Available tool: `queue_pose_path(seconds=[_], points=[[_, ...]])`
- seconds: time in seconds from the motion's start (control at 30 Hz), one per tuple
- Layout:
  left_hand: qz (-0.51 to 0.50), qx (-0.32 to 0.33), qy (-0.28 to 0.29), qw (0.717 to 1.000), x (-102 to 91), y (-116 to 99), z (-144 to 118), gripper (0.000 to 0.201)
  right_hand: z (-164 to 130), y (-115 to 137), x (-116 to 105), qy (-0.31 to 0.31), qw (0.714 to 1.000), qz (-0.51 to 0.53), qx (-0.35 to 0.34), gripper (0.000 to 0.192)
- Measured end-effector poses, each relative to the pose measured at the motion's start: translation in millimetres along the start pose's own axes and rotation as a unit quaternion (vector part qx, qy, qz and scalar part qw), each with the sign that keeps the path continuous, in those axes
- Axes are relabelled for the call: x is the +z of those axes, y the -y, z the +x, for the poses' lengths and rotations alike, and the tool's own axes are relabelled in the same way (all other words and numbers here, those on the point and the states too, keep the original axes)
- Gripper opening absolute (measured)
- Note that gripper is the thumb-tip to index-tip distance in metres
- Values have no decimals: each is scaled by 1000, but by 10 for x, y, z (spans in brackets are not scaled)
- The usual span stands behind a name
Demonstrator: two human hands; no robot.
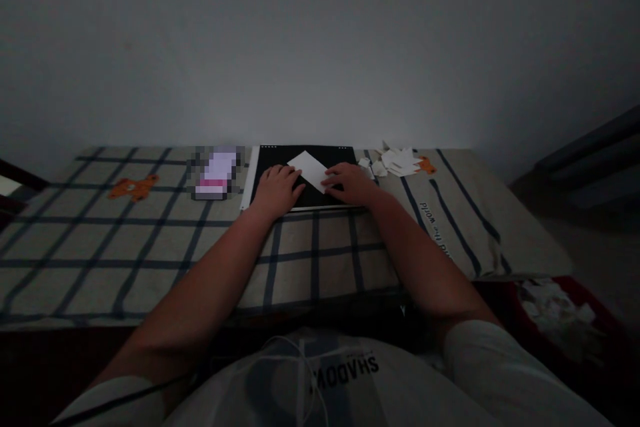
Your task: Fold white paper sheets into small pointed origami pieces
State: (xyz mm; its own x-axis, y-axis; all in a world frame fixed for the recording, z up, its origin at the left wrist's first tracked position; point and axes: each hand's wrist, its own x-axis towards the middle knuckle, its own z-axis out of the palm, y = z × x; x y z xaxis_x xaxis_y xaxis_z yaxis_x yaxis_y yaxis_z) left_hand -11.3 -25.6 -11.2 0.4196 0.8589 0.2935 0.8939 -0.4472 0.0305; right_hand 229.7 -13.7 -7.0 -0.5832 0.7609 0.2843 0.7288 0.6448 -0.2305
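Head view shows a white rectangular sheet of paper (pixel 311 170) lying flat on a black board with a pale border (pixel 280 155), just above the middle of the frame. Its long axis runs diagonally, from the upper left down to the lower right, so one corner points toward the wall and another toward the person. The left hand (pixel 277 188) rests palm down on the board, fingers stretched out and together, fingertips touching the sheet's lower left edge. The right hand (pixel 349 181) also lies flat, fingers extended, pressing on the sheet's lower right corner. Neither hand is closed around anything; both simply press down. The sheet looks plain, smooth and unmarked, the brightest thing in the dim scene. Beneath the board lies a beige cloth with dark blue checks (pixel 150 240), printed with an orange bear figure (pixel 134 187) at the left. A small heap of white paper scraps (pixel 395 161) sits just right of the board, near the right hand.
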Motion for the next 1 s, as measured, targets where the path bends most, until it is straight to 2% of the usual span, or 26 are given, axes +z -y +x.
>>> queue_pose_path(seconds=[0.2,0.37,0.5,0.77,1.0], points=[[-16,19,-13,1000,-3,-11,11,36,32,82,-17,17,998,-27,48,41],[-54,60,-4,997,-20,28,36,29,49,62,-7,24,999,-11,33,27],[-89,91,20,992,-21,69,72,28,45,-25,28,22,1000,18,12,27],[-87,97,26,991,-25,102,125,30,67,0,37,-2,997,56,55,27],[-95,108,9,990,-32,81,124,29,72,-20,19,-21,996,64,57,24]])
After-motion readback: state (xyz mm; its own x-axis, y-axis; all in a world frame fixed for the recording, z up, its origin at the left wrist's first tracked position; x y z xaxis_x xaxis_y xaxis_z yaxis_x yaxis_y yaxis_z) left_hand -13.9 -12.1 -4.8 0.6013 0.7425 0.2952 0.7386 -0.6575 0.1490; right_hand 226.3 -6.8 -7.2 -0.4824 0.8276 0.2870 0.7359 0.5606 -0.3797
